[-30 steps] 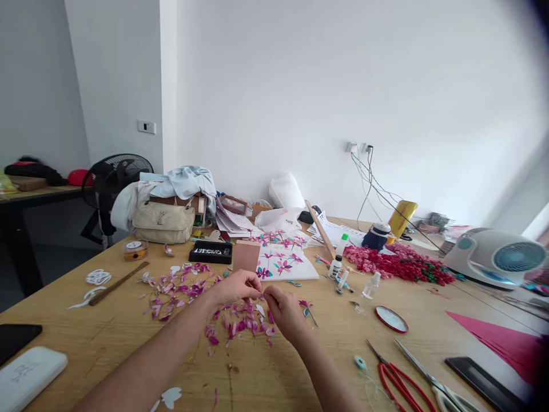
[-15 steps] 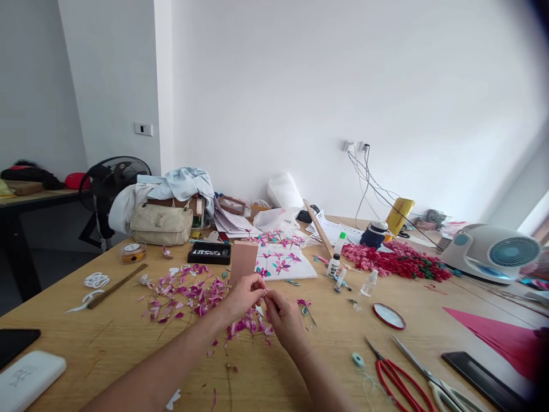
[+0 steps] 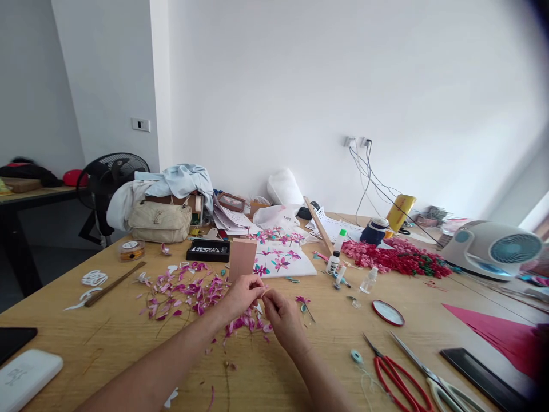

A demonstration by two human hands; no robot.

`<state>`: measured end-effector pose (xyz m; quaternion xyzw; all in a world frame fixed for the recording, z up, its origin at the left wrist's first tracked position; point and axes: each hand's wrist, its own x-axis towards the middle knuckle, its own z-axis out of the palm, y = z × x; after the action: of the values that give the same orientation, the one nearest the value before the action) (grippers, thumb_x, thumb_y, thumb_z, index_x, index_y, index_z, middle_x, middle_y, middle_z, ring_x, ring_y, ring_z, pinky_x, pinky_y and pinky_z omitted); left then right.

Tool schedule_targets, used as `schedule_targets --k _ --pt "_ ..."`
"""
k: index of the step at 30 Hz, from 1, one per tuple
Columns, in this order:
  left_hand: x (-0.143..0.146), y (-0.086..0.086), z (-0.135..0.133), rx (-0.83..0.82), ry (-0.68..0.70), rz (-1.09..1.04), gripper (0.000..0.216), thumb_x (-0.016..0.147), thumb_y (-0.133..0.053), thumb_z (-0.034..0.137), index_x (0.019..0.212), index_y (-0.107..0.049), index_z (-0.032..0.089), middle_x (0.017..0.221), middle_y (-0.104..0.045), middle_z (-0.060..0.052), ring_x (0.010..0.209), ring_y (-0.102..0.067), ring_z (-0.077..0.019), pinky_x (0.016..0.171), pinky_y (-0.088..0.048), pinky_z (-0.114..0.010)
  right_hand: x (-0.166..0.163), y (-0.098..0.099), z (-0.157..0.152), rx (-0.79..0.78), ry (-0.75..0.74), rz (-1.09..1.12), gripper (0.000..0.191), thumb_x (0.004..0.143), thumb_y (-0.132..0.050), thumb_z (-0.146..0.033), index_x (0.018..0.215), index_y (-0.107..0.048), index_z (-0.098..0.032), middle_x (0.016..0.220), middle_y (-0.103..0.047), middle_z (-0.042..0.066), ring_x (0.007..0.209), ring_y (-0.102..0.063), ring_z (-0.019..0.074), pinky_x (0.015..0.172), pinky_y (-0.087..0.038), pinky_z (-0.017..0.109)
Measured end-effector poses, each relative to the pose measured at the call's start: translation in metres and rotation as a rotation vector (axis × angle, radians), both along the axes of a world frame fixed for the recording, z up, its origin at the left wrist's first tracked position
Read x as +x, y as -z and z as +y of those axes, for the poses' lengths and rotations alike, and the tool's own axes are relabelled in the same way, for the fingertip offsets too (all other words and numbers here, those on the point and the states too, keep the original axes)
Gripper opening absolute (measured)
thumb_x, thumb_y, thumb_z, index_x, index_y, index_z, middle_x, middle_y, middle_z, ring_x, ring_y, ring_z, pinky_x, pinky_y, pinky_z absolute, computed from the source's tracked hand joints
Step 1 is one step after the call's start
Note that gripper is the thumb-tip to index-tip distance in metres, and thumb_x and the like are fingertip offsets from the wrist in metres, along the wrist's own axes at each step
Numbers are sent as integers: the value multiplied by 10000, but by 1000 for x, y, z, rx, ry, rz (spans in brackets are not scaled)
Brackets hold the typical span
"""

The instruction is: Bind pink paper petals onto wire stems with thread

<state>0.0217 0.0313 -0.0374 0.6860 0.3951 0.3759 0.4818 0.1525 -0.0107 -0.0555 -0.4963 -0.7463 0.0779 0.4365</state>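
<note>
My left hand (image 3: 245,294) and my right hand (image 3: 281,312) meet above the table, fingertips pinched close together. Whatever lies between the fingers is too small and too covered to name. Beneath and to the left of them spread loose pink-purple petals (image 3: 198,292) with thin stems. Just beyond the left hand stands a tan board (image 3: 243,258). Behind it, a white sheet (image 3: 306,266) carries several pink flowers (image 3: 281,262) with teal leaves. A single pink flower (image 3: 302,300) on a short stem lies right of the right hand.
Red-handled scissors (image 3: 397,372) and white-handled scissors (image 3: 433,375) lie front right, beside a black phone (image 3: 482,377). A round red-rimmed dish (image 3: 388,313), small bottles (image 3: 333,262) and a heap of red flowers (image 3: 398,258) sit farther back. A white power bank (image 3: 30,380) is front left.
The view has shifted slightly. Both hands stay pinched together in nearly the same place, with only a slight finger movement.
</note>
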Motion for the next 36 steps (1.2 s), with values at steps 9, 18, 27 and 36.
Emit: schedule_targets --k 9,18,27,36 --pt "1 -5 -3 41 -55 62 128 687 -481 266 622 -486 157 465 -423 56 373 -404 -73 363 -301 -179 0 -1 1 -31 4 17 230 815 -403 -209 627 -530 -170 488 -494 -24 450 -442 108 462 -292 202" --pt "-1 0 1 30 -27 48 181 694 -508 330 647 -499 155 476 -430 57 394 -415 -78 388 -335 -186 -1 3 3 -21 -8 19 237 817 -385 -208 649 -549 -170 553 -537 -7 504 -469 113 486 -306 203" --pt "-1 -1 0 43 8 62 194 700 -494 329 628 -508 150 483 -419 49 429 -404 -86 413 -337 -197 -2 2 0 -23 -13 15 240 811 -395 -209 632 -553 -178 548 -545 -3 529 -470 123 515 -300 215" --pt "-1 1 1 22 15 31 181 683 -521 319 630 -521 146 488 -436 47 434 -402 -86 422 -327 -200 -1 3 1 -70 -59 103 207 788 -420 -209 638 -557 -173 545 -515 -10 530 -455 120 524 -293 222"
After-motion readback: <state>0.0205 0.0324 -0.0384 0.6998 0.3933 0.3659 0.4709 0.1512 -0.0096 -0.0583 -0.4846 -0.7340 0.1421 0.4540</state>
